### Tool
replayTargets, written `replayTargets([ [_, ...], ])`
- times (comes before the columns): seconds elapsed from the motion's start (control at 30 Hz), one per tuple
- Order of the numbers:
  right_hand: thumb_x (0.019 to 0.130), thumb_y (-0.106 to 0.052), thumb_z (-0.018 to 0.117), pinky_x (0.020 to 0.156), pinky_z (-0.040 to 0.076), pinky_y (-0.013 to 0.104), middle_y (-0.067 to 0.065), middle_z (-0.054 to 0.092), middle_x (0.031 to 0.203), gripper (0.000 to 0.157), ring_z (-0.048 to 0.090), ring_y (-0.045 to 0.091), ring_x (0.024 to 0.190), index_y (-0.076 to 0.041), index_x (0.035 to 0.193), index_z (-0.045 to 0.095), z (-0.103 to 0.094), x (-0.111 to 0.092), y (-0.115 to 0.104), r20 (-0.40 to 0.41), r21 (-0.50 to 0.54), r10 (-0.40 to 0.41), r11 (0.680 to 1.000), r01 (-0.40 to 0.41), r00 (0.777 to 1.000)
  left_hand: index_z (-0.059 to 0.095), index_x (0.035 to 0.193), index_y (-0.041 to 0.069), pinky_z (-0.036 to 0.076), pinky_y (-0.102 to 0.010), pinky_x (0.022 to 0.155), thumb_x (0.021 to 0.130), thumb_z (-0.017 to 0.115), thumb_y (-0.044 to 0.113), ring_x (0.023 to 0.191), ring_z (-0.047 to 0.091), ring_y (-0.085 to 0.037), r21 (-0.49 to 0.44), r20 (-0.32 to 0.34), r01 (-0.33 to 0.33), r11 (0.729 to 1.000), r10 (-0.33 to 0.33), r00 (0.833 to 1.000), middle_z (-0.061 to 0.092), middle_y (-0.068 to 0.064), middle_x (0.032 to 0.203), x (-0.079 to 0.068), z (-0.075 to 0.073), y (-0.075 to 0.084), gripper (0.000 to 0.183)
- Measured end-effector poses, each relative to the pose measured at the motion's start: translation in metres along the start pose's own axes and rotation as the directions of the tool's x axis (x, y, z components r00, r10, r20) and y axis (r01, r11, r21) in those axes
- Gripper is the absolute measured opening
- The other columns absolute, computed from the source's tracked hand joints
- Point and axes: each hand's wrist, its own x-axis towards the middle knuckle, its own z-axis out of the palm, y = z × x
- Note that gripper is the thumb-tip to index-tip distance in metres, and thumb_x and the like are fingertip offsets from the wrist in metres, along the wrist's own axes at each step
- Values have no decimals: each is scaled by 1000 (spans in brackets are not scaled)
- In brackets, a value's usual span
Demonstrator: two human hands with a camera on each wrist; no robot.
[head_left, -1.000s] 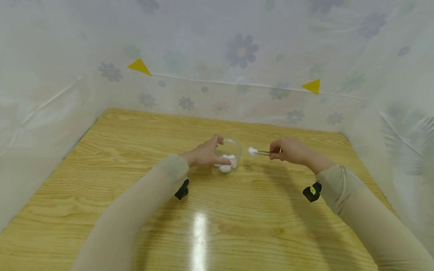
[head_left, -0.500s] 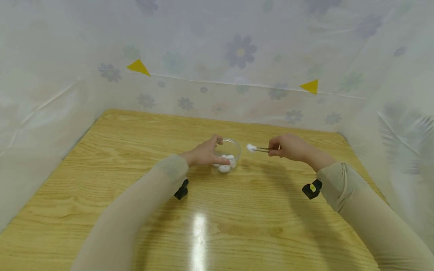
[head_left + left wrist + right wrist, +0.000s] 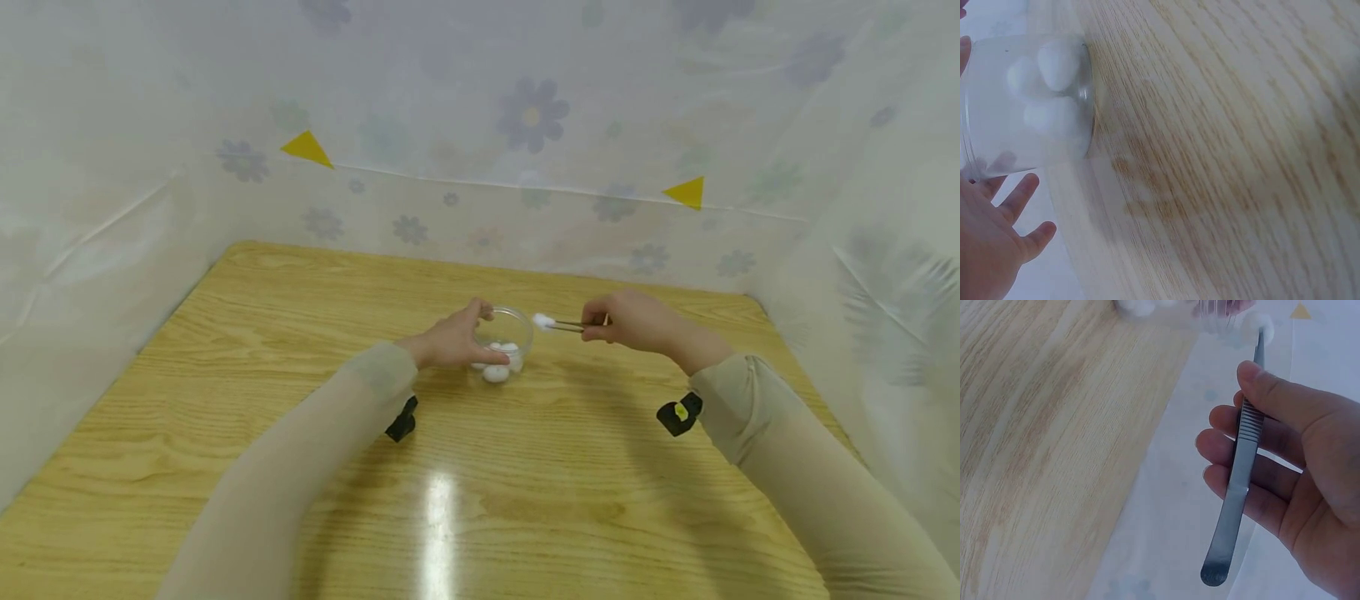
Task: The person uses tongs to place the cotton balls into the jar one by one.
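My left hand (image 3: 452, 337) grips a clear round jar (image 3: 997, 100) near its rim, thumb on one side and fingers on the other. The jar stands upright on the wooden table, with several white cotton balls (image 3: 1059, 65) at its bottom. In my right hand (image 3: 633, 323) a pair of metal tweezers (image 3: 1239, 469) is pinched between thumb and fingers, as the right wrist view shows. The tweezers' tips hold one cotton ball (image 3: 543, 321), raised just right of the jar's rim.
The wooden table (image 3: 525, 483) reaches back to a pale flowered curtain (image 3: 450, 100) with two yellow triangles on it. Each wrist carries a black camera mount, the right one (image 3: 678, 414) hanging above the table.
My right hand has moved left and slightly up, bringing the tweezers and cotton ball nearer the jar's rim. The left hand and jar stay in place.
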Motion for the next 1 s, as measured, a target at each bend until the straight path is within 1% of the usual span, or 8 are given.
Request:
replayTargets([
  [0.23,88,-20,65,56,45,27,-2,66,77,8,55,8,63,-13,84,66,-1,10,-10,12,-11,-12,1000,12,1000,18,145,15,33,-47,109,79,71,46,140,28,-27,0,0,-1,1000,1,1000,30,-4,149,1,1,0,91],
  [0.47,88,-21,65,59,47,29,0,67,80,9,57,8,65,-13,85,66,0,19,-17,31,-23,-13,1000,14,999,18,145,15,33,-47,109,79,71,47,139,28,-25,8,0,-2,1000,2,1000,29,-3,150,1,1,1,91],
  [0.63,89,-21,64,60,47,29,1,67,81,10,57,9,65,-12,86,66,1,25,-21,56,-9,-9,1000,9,998,18,145,16,33,-47,109,78,71,48,139,29,-25,17,-5,11,1000,-11,1000,30,-3,149,1,1,1,91],
  [0.73,89,-22,64,60,47,29,1,66,81,10,57,10,64,-13,86,65,2,28,-23,57,-11,-6,1000,7,998,18,145,16,33,-46,109,78,71,48,139,29,-25,12,-8,21,1000,-20,1000,30,-3,149,1,1,2,91],
  [1.0,88,-22,65,59,46,28,-1,66,78,11,55,8,61,-12,84,66,7,36,-26,77,-11,-14,1000,15,997,19,144,15,33,-47,108,79,71,47,138,30,-26,7,-8,24,1000,-24,1000,32,-3,148,1,2,3,90],
])
